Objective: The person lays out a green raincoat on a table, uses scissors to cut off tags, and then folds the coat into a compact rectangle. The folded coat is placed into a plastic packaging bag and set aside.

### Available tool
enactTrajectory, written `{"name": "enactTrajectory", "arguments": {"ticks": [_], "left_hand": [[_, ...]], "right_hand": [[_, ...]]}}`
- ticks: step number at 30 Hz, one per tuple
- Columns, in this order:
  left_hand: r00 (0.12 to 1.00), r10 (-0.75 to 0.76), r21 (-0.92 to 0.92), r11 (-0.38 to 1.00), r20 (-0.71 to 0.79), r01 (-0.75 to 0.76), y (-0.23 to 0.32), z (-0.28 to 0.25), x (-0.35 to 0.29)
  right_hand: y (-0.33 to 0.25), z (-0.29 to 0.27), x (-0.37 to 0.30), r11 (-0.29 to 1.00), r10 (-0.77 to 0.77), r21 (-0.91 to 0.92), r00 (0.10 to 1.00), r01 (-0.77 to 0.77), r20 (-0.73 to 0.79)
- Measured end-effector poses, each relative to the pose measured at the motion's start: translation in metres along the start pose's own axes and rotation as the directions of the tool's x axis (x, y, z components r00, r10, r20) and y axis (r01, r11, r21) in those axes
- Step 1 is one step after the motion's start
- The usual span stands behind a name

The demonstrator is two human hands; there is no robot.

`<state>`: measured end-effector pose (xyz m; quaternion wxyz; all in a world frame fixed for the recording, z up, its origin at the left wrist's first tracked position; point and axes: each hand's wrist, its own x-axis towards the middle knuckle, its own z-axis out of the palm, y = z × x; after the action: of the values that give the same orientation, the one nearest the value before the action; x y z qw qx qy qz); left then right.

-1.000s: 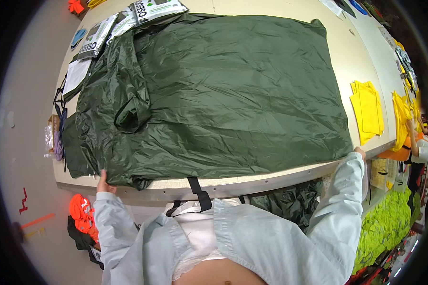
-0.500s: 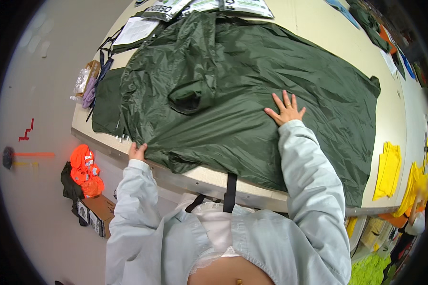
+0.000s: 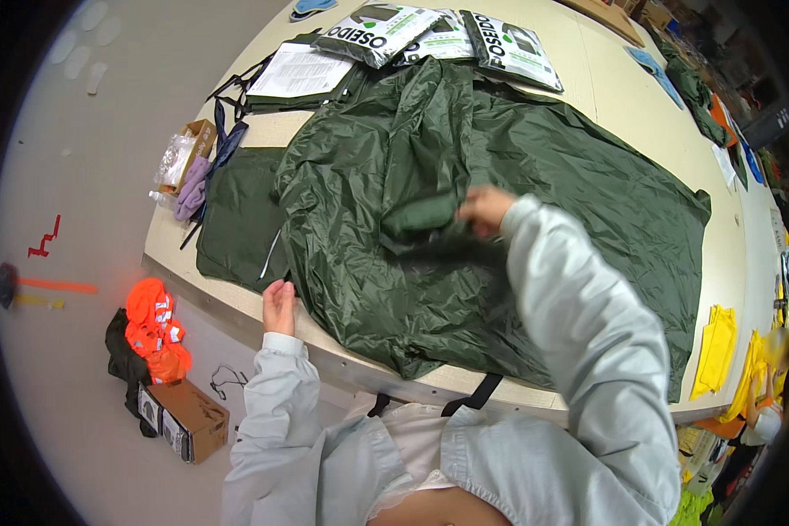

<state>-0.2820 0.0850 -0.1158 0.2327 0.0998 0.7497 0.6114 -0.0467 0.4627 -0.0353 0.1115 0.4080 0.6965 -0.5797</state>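
Note:
A dark green, thin waterproof garment (image 3: 587, 237) lies spread and crumpled over the table. My right hand (image 3: 486, 210), somewhat blurred, is closed at the edge of a raised, rounded opening (image 3: 421, 215) in the garment, pinching its fabric. Beside the garment's left edge, near the table's front rim, my left hand (image 3: 279, 307) has its fingers stretched upward and holds nothing I can see. A folded dark green piece (image 3: 237, 215) lies left of the garment, with a thin white strip (image 3: 271, 254) between the two.
Packaged garments (image 3: 517, 53) in plastic bags and a printed sheet (image 3: 300, 74) lie at the back. A small open carton (image 3: 193, 158) and a purple cloth (image 3: 191, 188) sit at the left edge. Yellow cloth (image 3: 715, 351) lies right. Orange clothing (image 3: 156, 324) and a cardboard box (image 3: 200, 421) are on the floor.
My right hand has lifted from lying flat on the garment and moved left to the opening. My left hand has let go of the garment's front corner. The view has shifted.

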Motion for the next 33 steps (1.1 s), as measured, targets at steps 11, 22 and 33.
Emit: {"name": "enactTrajectory", "arguments": {"ticks": [11, 22, 33], "left_hand": [[0.872, -0.256, -0.237, 0.896, 0.418, 0.377, 0.049, 0.032, 0.026], [0.68, -0.017, -0.594, 0.472, 0.733, 0.651, 0.14, 0.065, 0.013], [0.257, 0.383, -0.425, 0.464, 0.887, 0.777, 0.15, 0.084, 0.041]], "right_hand": [[-0.134, -0.038, -0.092, 0.588, -0.583, 0.512, 0.767, 0.626, -0.268], [0.059, 0.241, -0.173, 0.858, -0.434, -0.48, 0.759, 0.184, -0.485], [0.021, 0.101, -0.139, 0.659, -0.632, -0.346, 0.243, 0.668, -0.735]]}}
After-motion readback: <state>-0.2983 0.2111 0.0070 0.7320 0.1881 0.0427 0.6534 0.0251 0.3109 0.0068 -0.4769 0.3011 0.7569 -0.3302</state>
